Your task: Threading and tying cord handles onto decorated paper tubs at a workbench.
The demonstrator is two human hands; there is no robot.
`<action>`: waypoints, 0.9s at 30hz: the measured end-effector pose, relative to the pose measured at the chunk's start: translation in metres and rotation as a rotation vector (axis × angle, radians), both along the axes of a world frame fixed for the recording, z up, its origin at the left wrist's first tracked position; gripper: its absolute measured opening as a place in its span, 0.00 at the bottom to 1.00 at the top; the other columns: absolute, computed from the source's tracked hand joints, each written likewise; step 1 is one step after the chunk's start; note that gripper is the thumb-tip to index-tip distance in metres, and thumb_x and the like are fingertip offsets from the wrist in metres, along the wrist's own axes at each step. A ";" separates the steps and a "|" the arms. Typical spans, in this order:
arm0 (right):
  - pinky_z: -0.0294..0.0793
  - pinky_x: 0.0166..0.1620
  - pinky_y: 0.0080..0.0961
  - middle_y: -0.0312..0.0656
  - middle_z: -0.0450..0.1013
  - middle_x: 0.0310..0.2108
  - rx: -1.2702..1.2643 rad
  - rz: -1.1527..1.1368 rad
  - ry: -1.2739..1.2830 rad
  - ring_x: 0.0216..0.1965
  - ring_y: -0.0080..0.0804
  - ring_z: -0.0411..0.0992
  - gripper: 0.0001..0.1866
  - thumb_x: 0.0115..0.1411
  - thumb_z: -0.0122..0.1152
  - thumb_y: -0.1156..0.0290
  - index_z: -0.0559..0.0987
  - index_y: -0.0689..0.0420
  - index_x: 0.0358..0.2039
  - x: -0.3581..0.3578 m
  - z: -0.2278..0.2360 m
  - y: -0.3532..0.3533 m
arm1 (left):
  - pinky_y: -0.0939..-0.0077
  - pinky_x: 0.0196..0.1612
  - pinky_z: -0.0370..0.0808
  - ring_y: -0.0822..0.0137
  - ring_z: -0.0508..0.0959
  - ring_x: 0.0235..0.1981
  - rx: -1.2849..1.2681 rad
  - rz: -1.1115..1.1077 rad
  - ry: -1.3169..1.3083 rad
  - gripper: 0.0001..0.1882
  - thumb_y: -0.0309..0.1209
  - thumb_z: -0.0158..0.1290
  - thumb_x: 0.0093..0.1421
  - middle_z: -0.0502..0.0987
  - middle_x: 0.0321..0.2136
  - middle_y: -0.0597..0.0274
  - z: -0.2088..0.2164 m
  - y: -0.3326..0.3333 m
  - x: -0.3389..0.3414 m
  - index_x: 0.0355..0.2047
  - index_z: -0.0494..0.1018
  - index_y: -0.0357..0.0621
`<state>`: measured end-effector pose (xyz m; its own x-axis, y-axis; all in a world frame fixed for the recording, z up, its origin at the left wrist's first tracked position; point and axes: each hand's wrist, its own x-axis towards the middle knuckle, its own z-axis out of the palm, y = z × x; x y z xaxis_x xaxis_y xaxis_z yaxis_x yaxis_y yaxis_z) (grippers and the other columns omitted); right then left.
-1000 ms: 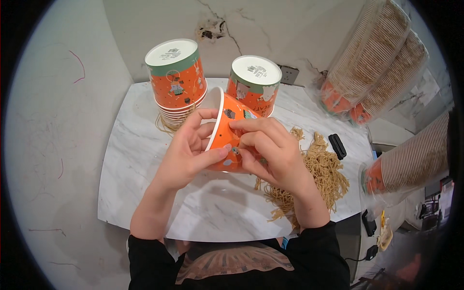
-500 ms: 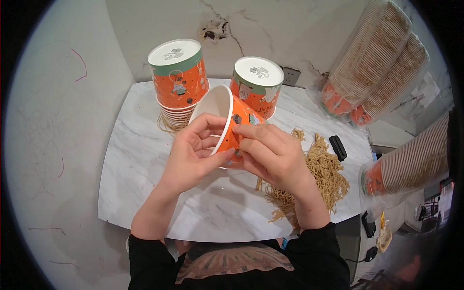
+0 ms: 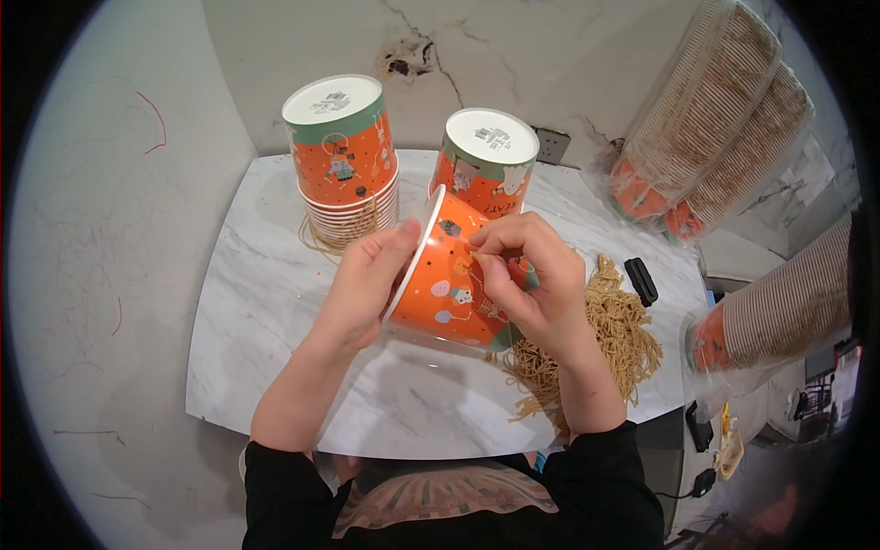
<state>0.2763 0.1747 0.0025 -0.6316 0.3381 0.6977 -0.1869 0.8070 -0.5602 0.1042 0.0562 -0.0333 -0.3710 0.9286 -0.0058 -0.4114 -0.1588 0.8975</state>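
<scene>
Probably a home workspace: marble-patterned table (image 3: 243, 312), scribbled wall (image 3: 101, 238), bagged paper-cup stacks (image 3: 710, 119).

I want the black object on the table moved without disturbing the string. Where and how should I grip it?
Probably pinch the black object mid-length across its narrow width, coming from above and the right: it lies long and slim, roughly front to back, with the tan string pile on its left.
</scene>
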 end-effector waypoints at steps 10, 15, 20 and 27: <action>0.77 0.34 0.25 0.45 0.79 0.35 0.121 -0.052 0.073 0.33 0.33 0.77 0.07 0.54 0.61 0.85 0.77 0.64 0.34 -0.008 -0.011 -0.002 | 0.83 0.35 0.79 0.81 0.79 0.33 -0.034 0.042 -0.209 0.17 0.39 0.49 0.73 0.80 0.36 0.64 0.011 0.000 0.008 0.50 0.72 0.36; 0.79 0.34 0.29 0.42 0.78 0.32 0.259 -0.096 0.168 0.31 0.38 0.78 0.11 0.51 0.68 0.83 0.78 0.59 0.35 -0.013 -0.018 0.002 | 0.85 0.38 0.79 0.80 0.80 0.34 0.009 -0.001 -0.090 0.20 0.33 0.54 0.69 0.81 0.38 0.61 0.015 -0.006 0.008 0.57 0.68 0.34; 0.79 0.35 0.28 0.43 0.78 0.34 0.248 -0.086 0.119 0.33 0.37 0.79 0.10 0.52 0.66 0.84 0.79 0.61 0.36 -0.011 -0.015 0.004 | 0.83 0.46 0.79 0.75 0.82 0.41 0.127 0.016 0.162 0.20 0.22 0.56 0.66 0.80 0.43 0.54 0.008 -0.009 0.011 0.57 0.68 0.31; 0.78 0.34 0.24 0.43 0.78 0.36 0.247 -0.084 0.057 0.32 0.33 0.78 0.10 0.53 0.67 0.85 0.81 0.62 0.36 -0.009 -0.013 0.003 | 0.82 0.47 0.80 0.74 0.81 0.43 0.123 -0.006 0.194 0.19 0.21 0.55 0.66 0.80 0.45 0.53 0.012 -0.011 0.015 0.56 0.68 0.30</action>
<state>0.2678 0.1773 -0.0109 -0.5658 0.2029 0.7992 -0.1390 0.9319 -0.3350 0.1187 0.0452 -0.0218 -0.3485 0.9202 0.1783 -0.2346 -0.2697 0.9339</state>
